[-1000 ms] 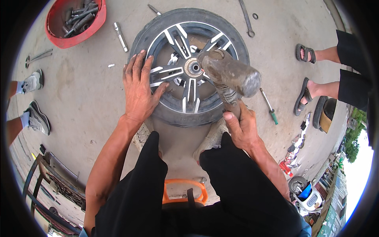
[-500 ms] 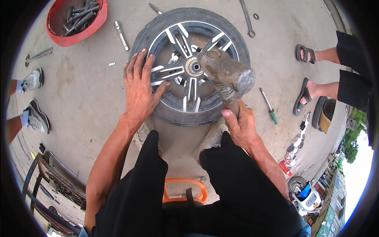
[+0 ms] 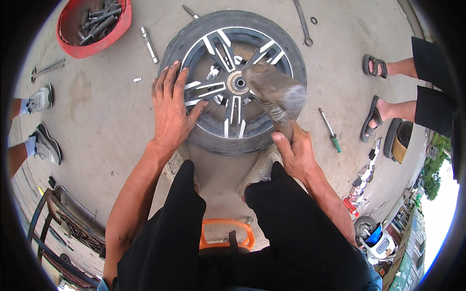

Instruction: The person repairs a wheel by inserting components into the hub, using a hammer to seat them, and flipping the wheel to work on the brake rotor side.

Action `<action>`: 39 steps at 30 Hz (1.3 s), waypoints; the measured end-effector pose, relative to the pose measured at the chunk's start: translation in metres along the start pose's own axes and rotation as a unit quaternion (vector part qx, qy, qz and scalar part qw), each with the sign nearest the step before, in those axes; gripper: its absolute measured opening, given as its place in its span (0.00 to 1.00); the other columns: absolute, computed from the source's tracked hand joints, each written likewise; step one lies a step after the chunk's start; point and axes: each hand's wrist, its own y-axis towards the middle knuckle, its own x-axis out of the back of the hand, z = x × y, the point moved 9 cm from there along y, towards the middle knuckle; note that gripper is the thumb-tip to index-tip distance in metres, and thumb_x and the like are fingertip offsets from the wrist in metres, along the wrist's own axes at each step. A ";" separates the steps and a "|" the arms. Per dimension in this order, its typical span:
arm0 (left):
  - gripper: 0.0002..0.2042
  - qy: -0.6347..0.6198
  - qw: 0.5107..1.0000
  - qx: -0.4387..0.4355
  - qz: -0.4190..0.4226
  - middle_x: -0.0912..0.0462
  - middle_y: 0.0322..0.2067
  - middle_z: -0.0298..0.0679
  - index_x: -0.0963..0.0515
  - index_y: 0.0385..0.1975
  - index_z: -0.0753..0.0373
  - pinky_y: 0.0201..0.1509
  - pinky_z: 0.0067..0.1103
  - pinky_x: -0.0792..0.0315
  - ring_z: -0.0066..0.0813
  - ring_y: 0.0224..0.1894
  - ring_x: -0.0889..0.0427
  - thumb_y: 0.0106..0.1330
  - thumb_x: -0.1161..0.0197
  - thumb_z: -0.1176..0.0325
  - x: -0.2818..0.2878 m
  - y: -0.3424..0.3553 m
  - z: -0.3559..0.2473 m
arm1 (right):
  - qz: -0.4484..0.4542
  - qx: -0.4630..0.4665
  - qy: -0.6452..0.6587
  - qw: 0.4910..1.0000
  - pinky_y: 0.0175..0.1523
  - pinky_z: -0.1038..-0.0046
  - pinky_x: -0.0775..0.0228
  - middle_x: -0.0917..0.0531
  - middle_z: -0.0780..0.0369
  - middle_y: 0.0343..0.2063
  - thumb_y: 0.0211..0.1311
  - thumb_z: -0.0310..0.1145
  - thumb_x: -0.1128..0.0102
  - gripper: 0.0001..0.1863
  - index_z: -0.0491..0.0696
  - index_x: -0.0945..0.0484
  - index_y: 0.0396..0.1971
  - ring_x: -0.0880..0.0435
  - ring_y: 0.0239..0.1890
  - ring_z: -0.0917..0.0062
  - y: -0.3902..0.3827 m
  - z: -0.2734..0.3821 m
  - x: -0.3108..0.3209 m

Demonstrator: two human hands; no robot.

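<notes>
A wheel (image 3: 233, 107) with a black tyre and black-and-white spokes lies flat on the ground between my feet. My left hand (image 3: 171, 104) rests on its left side, fingers spread over the tyre and rim, thumb near a spoke. Around the handle of a heavy, worn hammer (image 3: 275, 92) my right hand (image 3: 297, 151) is closed. The hammer head is raised over the right part of the wheel, slightly blurred, and hides some spokes. Just left of it, the round metal hub with its centre hole (image 3: 239, 83) shows.
At upper left a red bowl-like container (image 3: 92, 48) holds several metal sockets. On the ground lie a socket tool (image 3: 149, 44), a wrench (image 3: 304, 24), a ring (image 3: 314, 21) and a green-handled screwdriver (image 3: 330, 130). People's feet stand at left (image 3: 46, 143) and right (image 3: 373, 119).
The hammer head has shifted slightly left and is now blurred by motion. The wheel seems to have moved a touch left. My left hand stays in place.
</notes>
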 end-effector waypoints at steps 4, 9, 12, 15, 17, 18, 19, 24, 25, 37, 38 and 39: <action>0.43 0.005 1.000 0.015 0.006 0.41 0.75 0.46 0.38 0.74 0.62 0.80 0.46 0.48 0.53 0.77 0.44 0.58 0.23 0.62 0.002 0.001 0.004 | 0.083 -0.081 -0.093 0.989 0.40 0.55 0.24 0.17 0.41 0.24 0.74 0.52 0.39 0.31 0.32 0.23 0.51 0.13 0.32 0.45 0.006 -0.017 -0.021; 0.43 0.001 1.000 0.001 -0.004 0.40 0.75 0.45 0.38 0.73 0.62 0.81 0.46 0.49 0.52 0.77 0.44 0.59 0.23 0.62 -0.002 0.003 -0.001 | 0.049 -0.106 -0.001 0.993 0.41 0.59 0.23 0.16 0.46 0.25 0.75 0.54 0.40 0.32 0.34 0.23 0.51 0.11 0.32 0.55 0.002 -0.032 -0.012; 0.43 -0.001 1.000 0.004 -0.007 0.41 0.75 0.45 0.39 0.74 0.62 0.81 0.46 0.50 0.52 0.77 0.44 0.59 0.23 0.62 0.000 0.003 0.002 | 0.008 -0.018 0.035 0.999 0.40 0.60 0.23 0.16 0.46 0.26 0.75 0.53 0.40 0.31 0.34 0.22 0.50 0.11 0.33 0.56 -0.007 -0.003 0.002; 0.44 0.005 1.000 0.002 0.000 0.41 0.75 0.45 0.39 0.74 0.62 0.81 0.46 0.50 0.52 0.77 0.44 0.58 0.22 0.63 -0.002 -0.003 0.000 | 0.039 -0.034 -0.030 0.998 0.38 0.56 0.24 0.17 0.43 0.24 0.74 0.53 0.40 0.31 0.33 0.22 0.49 0.12 0.32 0.50 0.013 -0.009 -0.009; 0.44 0.000 1.000 0.024 0.011 0.41 0.75 0.45 0.39 0.73 0.63 0.81 0.46 0.50 0.52 0.77 0.44 0.57 0.22 0.63 0.000 0.001 0.005 | 0.079 -0.069 -0.102 0.989 0.39 0.52 0.24 0.18 0.40 0.23 0.74 0.54 0.40 0.32 0.32 0.22 0.50 0.13 0.32 0.45 0.019 -0.019 -0.016; 0.44 0.000 1.000 0.021 0.006 0.41 0.75 0.45 0.39 0.73 0.63 0.81 0.46 0.50 0.52 0.77 0.44 0.57 0.22 0.63 0.001 0.006 0.005 | 0.075 -0.065 -0.103 0.990 0.39 0.52 0.24 0.18 0.40 0.23 0.74 0.54 0.40 0.32 0.32 0.22 0.50 0.13 0.32 0.45 0.019 -0.017 -0.014; 0.45 0.000 1.000 0.014 0.003 0.41 0.75 0.45 0.39 0.73 0.62 0.81 0.49 0.50 0.51 0.77 0.44 0.57 0.21 0.61 -0.001 0.006 0.004 | 0.064 -0.072 -0.096 0.991 0.39 0.53 0.24 0.18 0.40 0.23 0.74 0.54 0.40 0.32 0.32 0.22 0.50 0.13 0.31 0.46 0.017 -0.020 -0.014; 0.45 -0.007 1.000 0.009 -0.008 0.40 0.75 0.43 0.39 0.73 0.61 0.81 0.50 0.51 0.48 0.77 0.44 0.57 0.22 0.59 0.001 0.001 0.003 | 0.051 -0.056 -0.038 0.996 0.40 0.55 0.24 0.18 0.44 0.21 0.73 0.55 0.39 0.33 0.33 0.22 0.50 0.14 0.29 0.49 0.008 -0.010 -0.004; 0.44 -0.007 1.000 0.005 -0.007 0.40 0.75 0.43 0.39 0.73 0.61 0.81 0.50 0.51 0.49 0.77 0.44 0.58 0.22 0.60 0.000 -0.001 0.002 | 0.048 -0.045 -0.023 0.998 0.40 0.54 0.24 0.18 0.43 0.23 0.73 0.54 0.39 0.33 0.32 0.22 0.50 0.13 0.30 0.48 0.003 0.000 0.001; 0.44 -0.008 1.000 0.001 -0.010 0.40 0.75 0.43 0.39 0.73 0.61 0.80 0.53 0.50 0.48 0.77 0.43 0.57 0.22 0.60 -0.003 0.004 0.003 | 0.045 -0.091 -0.010 0.995 0.38 0.56 0.25 0.19 0.46 0.21 0.73 0.55 0.39 0.32 0.34 0.20 0.46 0.14 0.27 0.54 0.010 -0.023 -0.003; 0.45 -0.010 1.000 0.000 -0.023 0.41 0.75 0.43 0.39 0.73 0.61 0.80 0.53 0.50 0.48 0.77 0.43 0.57 0.21 0.60 -0.001 0.005 0.005 | 0.033 -0.077 0.001 0.996 0.37 0.57 0.26 0.19 0.47 0.20 0.74 0.55 0.40 0.31 0.34 0.20 0.45 0.15 0.26 0.56 0.010 -0.018 0.000; 0.44 -0.012 1.000 0.008 -0.003 0.40 0.75 0.45 0.40 0.74 0.61 0.81 0.46 0.49 0.52 0.77 0.44 0.57 0.22 0.64 -0.001 -0.003 0.004 | 0.017 -0.049 0.028 0.998 0.38 0.56 0.26 0.19 0.47 0.20 0.74 0.54 0.40 0.31 0.34 0.20 0.43 0.15 0.27 0.56 -0.001 -0.017 -0.001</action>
